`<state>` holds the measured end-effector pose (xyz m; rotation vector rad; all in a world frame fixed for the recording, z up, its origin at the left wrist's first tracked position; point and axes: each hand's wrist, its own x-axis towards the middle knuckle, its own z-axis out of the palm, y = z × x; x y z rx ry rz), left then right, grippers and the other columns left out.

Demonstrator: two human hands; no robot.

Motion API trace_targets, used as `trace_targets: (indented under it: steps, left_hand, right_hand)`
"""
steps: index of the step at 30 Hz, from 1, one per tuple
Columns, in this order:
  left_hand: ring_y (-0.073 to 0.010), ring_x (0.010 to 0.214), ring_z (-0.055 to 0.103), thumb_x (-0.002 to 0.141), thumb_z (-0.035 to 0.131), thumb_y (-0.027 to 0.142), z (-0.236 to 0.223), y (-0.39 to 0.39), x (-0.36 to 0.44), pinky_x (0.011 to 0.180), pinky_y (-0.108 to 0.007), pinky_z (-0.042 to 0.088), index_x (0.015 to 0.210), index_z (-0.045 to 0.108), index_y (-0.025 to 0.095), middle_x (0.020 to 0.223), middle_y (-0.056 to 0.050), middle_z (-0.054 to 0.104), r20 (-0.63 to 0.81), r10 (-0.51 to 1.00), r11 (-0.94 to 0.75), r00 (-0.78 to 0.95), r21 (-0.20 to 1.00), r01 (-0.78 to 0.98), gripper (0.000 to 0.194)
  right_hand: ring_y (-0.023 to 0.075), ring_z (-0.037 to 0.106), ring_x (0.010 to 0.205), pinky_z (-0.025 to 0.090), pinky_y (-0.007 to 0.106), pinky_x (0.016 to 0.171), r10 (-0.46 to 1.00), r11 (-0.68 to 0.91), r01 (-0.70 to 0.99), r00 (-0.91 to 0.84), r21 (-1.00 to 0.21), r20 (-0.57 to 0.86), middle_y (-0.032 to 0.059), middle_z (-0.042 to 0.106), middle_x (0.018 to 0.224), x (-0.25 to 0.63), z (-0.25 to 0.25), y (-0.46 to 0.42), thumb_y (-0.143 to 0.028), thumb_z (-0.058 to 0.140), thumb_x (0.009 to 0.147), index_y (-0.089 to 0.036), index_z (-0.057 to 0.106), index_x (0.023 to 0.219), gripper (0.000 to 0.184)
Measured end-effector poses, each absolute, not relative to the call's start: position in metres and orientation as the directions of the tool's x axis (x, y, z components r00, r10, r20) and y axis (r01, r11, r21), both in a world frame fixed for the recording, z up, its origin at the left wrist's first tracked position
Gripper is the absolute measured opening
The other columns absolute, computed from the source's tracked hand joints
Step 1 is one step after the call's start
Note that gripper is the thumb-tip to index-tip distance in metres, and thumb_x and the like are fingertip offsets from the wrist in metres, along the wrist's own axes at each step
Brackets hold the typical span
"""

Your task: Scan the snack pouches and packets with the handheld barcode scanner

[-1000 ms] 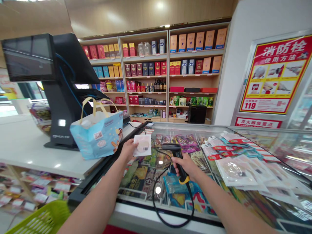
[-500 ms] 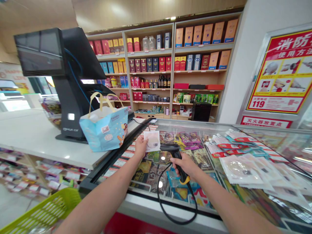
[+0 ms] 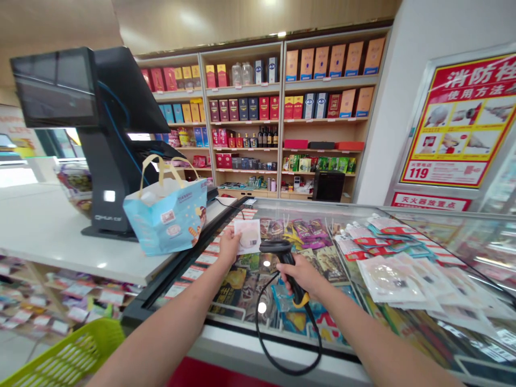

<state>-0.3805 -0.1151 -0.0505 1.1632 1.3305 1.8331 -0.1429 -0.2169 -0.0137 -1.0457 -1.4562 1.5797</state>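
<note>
My left hand [image 3: 228,246] pinches a small white flat packet [image 3: 248,236] by its left edge, holding it upright above the glass freezer lid [image 3: 306,258]. My right hand [image 3: 300,275] grips the handle of a black barcode scanner [image 3: 278,250] with a yellow band; its head points at the packet, a few centimetres to the packet's right. The scanner's black cable [image 3: 282,344] loops down over the front of the freezer. Both forearms reach forward from the bottom of the view.
A blue paper bag with handles [image 3: 167,217] stands on the white counter [image 3: 52,236] beside a black till screen [image 3: 80,107]. Several white pouches [image 3: 387,269] lie on the freezer lid at right. A green basket [image 3: 64,357] sits at lower left. Shelves of boxes [image 3: 282,107] fill the back wall.
The left hand with the packet has shifted slightly; the scanner head has stayed close beside it. The camera view has swung a little, otherwise the scene is the same.
</note>
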Motion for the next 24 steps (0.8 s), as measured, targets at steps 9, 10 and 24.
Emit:
trace_targets:
  steps: [9, 10, 24]
  left_hand:
    - [-0.0154, 0.047, 0.059, 0.058, 0.063, 0.02, -0.034, -0.122, -0.369, 0.045, -0.024, 0.047, 0.077, 0.056, 0.016, 0.054, 0.003, 0.06, 0.15, 0.852, -0.222, -0.501, 0.971, -0.087, 0.02]
    - [-0.0154, 0.046, 0.059, 0.058, 0.064, 0.017, -0.031, -0.124, -0.362, 0.046, -0.024, 0.047, 0.077, 0.055, 0.016, 0.052, 0.003, 0.06, 0.111, 0.865, -0.199, -0.49, 0.971, -0.131, 0.021]
    - [-0.0222, 0.077, 0.069, 0.063, 0.061, 0.004, -0.029, -0.165, -0.097, 0.065, -0.033, 0.055, 0.116, 0.046, 0.011, 0.092, -0.01, 0.07, -0.127, 0.99, 0.133, 0.061, 0.984, -0.119, 0.056]
  right_hand:
    - [0.0083, 0.047, 0.036, 0.042, 0.021, 0.035, 0.953, -0.15, -0.038, -0.27, -0.988, -0.134, -0.0066, 0.052, 0.046, -0.115, 0.008, -0.212, -0.033, 0.064, 0.068, -0.018, 0.049, 0.071, 0.022]
    - [0.0085, 0.047, 0.036, 0.043, 0.021, 0.035, 0.96, -0.139, -0.056, -0.251, -0.989, -0.121, -0.0066, 0.053, 0.047, -0.105, 0.01, -0.215, -0.034, 0.065, 0.068, -0.018, 0.049, 0.072, 0.023]
    - [0.0085, 0.048, 0.036, 0.042, 0.021, 0.035, 0.976, 0.0, -0.132, 0.215, -0.991, -0.029, -0.0066, 0.054, 0.049, 0.056, 0.002, -0.278, -0.037, 0.072, 0.065, -0.019, 0.048, 0.073, 0.03]
